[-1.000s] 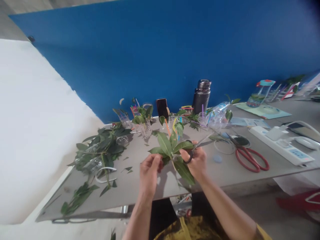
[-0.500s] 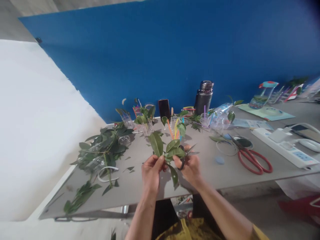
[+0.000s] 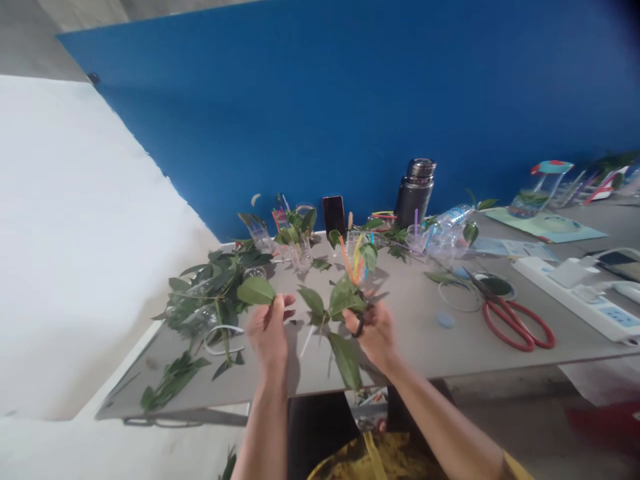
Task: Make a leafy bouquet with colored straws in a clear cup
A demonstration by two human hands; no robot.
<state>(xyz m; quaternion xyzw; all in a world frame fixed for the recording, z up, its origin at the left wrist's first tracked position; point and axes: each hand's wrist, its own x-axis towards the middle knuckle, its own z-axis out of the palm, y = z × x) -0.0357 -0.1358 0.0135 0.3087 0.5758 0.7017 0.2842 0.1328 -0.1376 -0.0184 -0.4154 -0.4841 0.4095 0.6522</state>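
Note:
My left hand pinches one green leaf between thumb and fingers, left of the middle of the table. In my right hand is a pair of black-handled scissors, one loop round the thumb, the blades pointing up and to the right. A leafy sprig with several leaves sits at the right thumb and fingers, apart from the left hand. One of its leaves hangs down towards the table's front edge. How the right fingers grip the stem is partly hidden.
A heap of leafy branches lies at the left. Behind the hands stand clear cups with coloured straws, a phone and a dark flask. Red-handled scissors and a white power strip lie right.
My left hand has moved left, away from the sprig, with a single leaf in it. The sprig stays at my right hand with the scissors. The view has shifted slightly.

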